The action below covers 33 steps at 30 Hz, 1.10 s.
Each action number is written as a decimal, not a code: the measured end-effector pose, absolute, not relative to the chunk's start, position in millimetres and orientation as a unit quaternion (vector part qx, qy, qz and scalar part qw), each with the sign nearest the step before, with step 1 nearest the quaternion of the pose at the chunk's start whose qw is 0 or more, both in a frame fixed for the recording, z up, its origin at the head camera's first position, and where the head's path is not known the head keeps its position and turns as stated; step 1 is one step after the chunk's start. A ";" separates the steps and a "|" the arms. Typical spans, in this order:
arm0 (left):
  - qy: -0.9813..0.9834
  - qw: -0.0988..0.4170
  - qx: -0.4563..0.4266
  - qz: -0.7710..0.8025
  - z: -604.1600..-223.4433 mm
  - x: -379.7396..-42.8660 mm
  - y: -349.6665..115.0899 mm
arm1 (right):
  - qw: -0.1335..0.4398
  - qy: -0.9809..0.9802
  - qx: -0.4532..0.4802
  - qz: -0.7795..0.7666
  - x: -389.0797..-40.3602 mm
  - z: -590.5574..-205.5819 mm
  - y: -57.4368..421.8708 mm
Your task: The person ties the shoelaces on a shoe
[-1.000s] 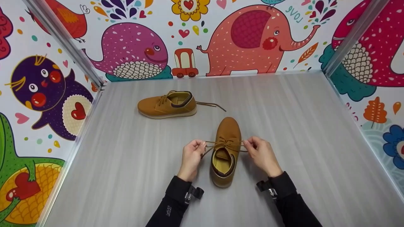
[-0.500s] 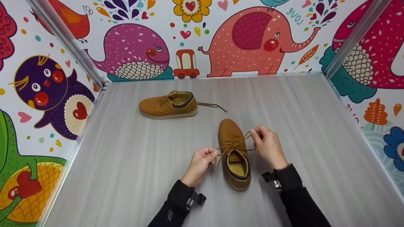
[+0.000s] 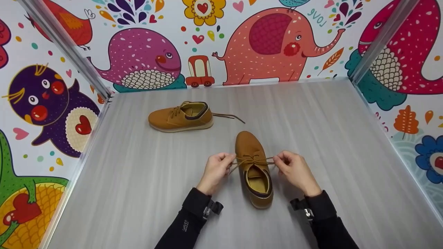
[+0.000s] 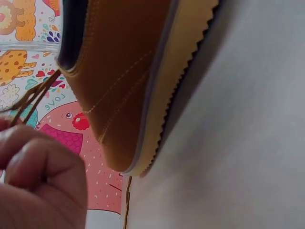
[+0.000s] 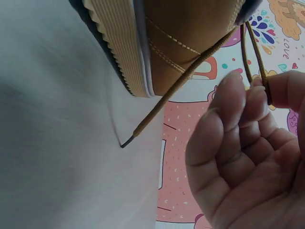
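Observation:
A tan lace-up shoe (image 3: pixel 245 142) stands on the grey floor between the two hands, toe pointing away. Its brown shoelace (image 3: pixel 253 161) is crossed in a bow over the tongue. To the left, the left hand (image 3: pixel 215 173) pinches a loop of the lace. On the opposite side, the right hand (image 3: pixel 298 173) pinches the other loop between thumb and finger. Both loops are drawn out sideways. In the right wrist view, one free lace end (image 5: pixel 176 86) hangs down beside the heel. The left fingertips are partly cut off in the left wrist view.
A second tan shoe (image 3: pixel 162 120) lies farther back on the left, with its lace ends (image 3: pixel 228 116) trailing right on the floor (image 3: pixel 328 121). Walls with painted animals, such as an elephant (image 3: pixel 238 65), enclose the floor at the back and sides.
The shoe has turned a little, its toe swinging left and heel right. The right hand rose forward, then came back down. The left hand dipped towards the shoe, then drew back left.

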State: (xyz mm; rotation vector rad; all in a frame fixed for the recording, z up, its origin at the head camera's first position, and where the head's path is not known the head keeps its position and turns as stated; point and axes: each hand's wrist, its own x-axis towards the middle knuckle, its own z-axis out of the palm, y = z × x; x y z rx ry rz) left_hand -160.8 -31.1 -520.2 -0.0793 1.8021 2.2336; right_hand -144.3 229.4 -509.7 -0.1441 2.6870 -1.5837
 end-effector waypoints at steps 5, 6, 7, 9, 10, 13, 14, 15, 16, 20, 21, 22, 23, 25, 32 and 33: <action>0.611 0.049 -0.077 0.786 -530.0 -152.3 -30.7 | -0.015 0.847 -0.019 -0.531 -138.4 -517.3 224.7; 0.604 0.044 -0.083 0.791 -531.8 -150.5 -30.8 | -0.019 0.848 -0.012 -0.530 -137.5 -519.8 223.4; 0.600 0.041 -0.085 0.794 -533.0 -148.9 -31.0 | -0.022 0.849 -0.006 -0.528 -136.6 -522.3 222.2; 0.599 0.055 -0.083 0.795 -533.6 -147.2 -32.3 | -0.028 0.853 0.003 -0.522 -135.1 -526.7 220.0; 0.604 0.071 -0.076 0.790 -532.9 -147.4 -33.3 | -0.031 0.853 0.006 -0.520 -134.6 -528.3 219.3; 0.649 0.129 -0.043 0.748 -527.2 -152.4 -37.5 | -0.034 0.849 0.011 -0.527 -134.1 -531.0 219.2; 0.671 0.146 -0.028 0.726 -524.6 -155.4 -39.0 | -0.031 0.847 0.010 -0.530 -134.3 -531.1 219.7; 0.696 0.156 -0.012 0.701 -522.1 -158.8 -40.1 | -0.025 0.846 0.009 -0.533 -134.7 -530.9 220.4; 0.722 0.160 0.006 0.673 -520.4 -162.7 -41.1 | -0.017 0.845 0.006 -0.535 -135.0 -530.5 221.0; 0.799 0.156 0.071 0.576 -514.4 -176.1 -43.9 | 0.018 0.847 -0.011 -0.531 -136.6 -528.7 222.4; 0.811 0.154 0.089 0.557 -513.6 -178.1 -44.4 | 0.022 0.847 -0.015 -0.530 -136.8 -528.4 222.4; 0.819 0.156 0.106 0.542 -513.0 -179.1 -45.1 | 0.025 0.847 -0.017 -0.530 -136.9 -528.2 222.4; 0.824 0.159 0.121 0.530 -511.7 -179.0 -45.8 | 0.026 0.848 -0.018 -0.529 -137.0 -527.9 222.3; 0.835 0.155 0.149 0.507 -511.3 -177.2 -47.0 | 0.021 0.849 -0.023 -0.527 -136.9 -527.4 222.0; 0.899 0.029 0.188 0.393 -519.2 -166.1 -50.4 | -0.013 0.858 -0.036 -0.513 -133.2 -529.2 223.1; 0.904 0.013 0.183 0.386 -520.3 -165.2 -51.3 | -0.019 0.859 -0.037 -0.510 -132.5 -529.6 223.6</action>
